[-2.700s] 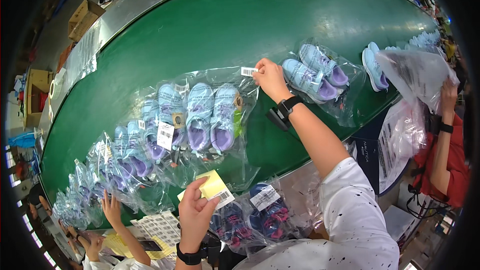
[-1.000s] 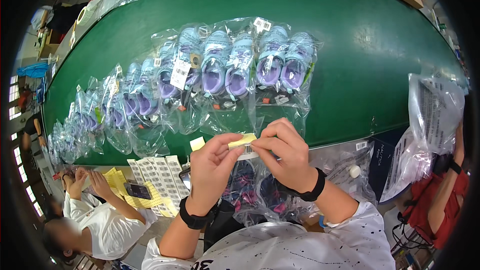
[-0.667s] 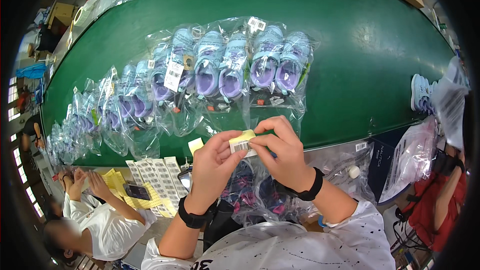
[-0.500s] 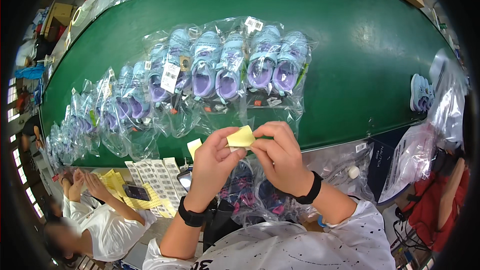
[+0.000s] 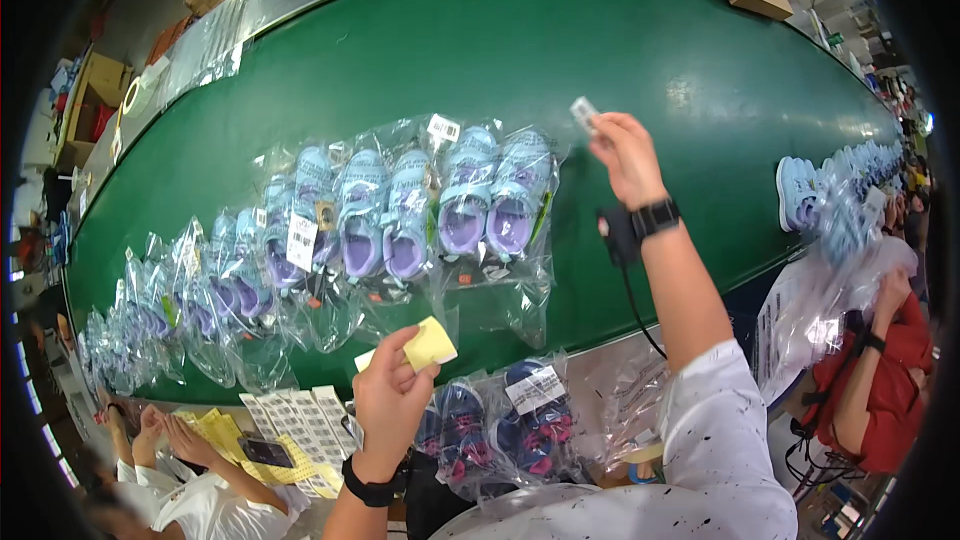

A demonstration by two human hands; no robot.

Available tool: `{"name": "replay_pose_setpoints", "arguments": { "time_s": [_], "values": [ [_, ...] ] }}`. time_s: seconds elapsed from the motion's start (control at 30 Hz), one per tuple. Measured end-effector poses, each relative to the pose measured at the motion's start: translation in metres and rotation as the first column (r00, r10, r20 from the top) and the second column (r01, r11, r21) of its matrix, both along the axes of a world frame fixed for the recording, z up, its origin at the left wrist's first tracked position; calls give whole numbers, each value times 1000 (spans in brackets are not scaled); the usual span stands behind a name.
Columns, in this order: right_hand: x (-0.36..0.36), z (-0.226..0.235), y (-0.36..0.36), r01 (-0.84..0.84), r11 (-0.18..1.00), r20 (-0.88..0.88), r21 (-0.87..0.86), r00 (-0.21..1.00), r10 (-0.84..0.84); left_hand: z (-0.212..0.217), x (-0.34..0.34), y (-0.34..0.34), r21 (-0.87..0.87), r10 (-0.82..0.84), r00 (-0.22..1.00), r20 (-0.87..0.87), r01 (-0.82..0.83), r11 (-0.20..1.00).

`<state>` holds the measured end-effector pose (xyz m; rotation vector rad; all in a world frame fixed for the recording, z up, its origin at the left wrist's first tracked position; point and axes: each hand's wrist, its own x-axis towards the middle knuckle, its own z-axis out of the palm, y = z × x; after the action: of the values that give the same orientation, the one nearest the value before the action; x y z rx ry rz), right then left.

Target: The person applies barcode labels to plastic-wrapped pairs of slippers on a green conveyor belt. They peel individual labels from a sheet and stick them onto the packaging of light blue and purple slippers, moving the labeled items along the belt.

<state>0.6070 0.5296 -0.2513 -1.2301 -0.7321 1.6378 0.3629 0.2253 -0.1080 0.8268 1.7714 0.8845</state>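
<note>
My left hand (image 5: 392,402) is closed on a strip of yellow label backing paper (image 5: 432,342), near the table's front edge. Stretched out over the green table (image 5: 660,60), my right hand (image 5: 628,160) pinches a small white sticker label (image 5: 583,113) between thumb and fingertips. Just left of that hand lies a clear-bagged pair of light blue shoes with purple insides (image 5: 468,190), not touched by it. A further bagged pair (image 5: 385,210) lies beside it, with a white barcode tag (image 5: 301,242) on the pair after that.
More bagged shoes (image 5: 160,290) trail off leftward. Navy and pink shoes (image 5: 465,430) in plastic lie in front of me. White barcode label sheets (image 5: 300,420) and a phone (image 5: 265,452) lie near a co-worker (image 5: 215,490) at left. A person in red (image 5: 850,400) handles plastic-wrapped light blue shoes at right.
My right hand has left the yellow paper and reached far forward and right, now with a small label in its fingertips. My left hand has lowered with the paper. The view has shifted.
</note>
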Motion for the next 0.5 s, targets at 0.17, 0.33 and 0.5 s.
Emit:
{"name": "replay_pose_setpoints", "arguments": {
  "time_s": [0.17, 0.33, 0.5],
  "values": [
    [-14, -42, 71, -423, 823, -56, -379, 899, 435, -3, 8, -8, -15, 27, 1000, 3, -26, 1000],
    [-30, -28, 81, -521, 744, 68, -417, 799, 598, -4, 21, -7, -29, 74, 997, 36, -73, 997],
    [-35, -32, 87, -527, 747, 159, -406, 764, 625, -4, 28, -15, -2, 108, 992, 65, -108, 994]
  ]
}}
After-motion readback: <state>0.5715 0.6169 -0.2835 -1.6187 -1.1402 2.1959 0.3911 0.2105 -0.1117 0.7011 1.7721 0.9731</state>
